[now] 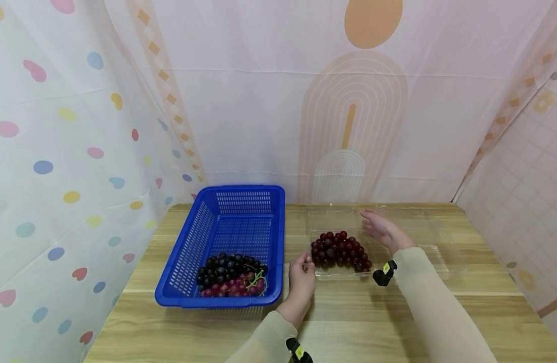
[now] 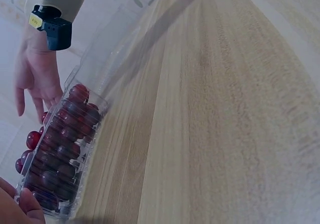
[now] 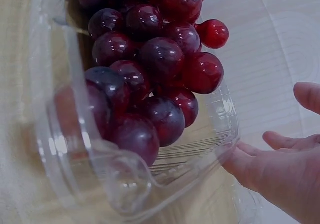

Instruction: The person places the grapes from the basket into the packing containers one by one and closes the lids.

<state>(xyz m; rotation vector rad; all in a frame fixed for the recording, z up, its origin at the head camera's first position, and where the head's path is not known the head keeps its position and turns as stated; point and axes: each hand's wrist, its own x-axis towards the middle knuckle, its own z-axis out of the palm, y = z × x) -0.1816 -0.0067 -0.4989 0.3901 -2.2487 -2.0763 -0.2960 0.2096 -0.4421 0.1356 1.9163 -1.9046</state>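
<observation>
Our left hand pinches the clear container at nine o'clock; our right hand is spread at two. Lopsided lifting could spill the heaped grapes.

So the bench under the left grip is light wood-grain, pale and browner streaks. Straight out past the right grip hangs a pale pinkish cloth, kinda creased, printed with a big peach arch and a tan-orange oval. Way left of the left grip there's a white sheet with pastel dots and hearts. Right of the right grip, a pale panel has faint grid lines and yellowish flowers. Light looks pretty soft tbh.
</observation>
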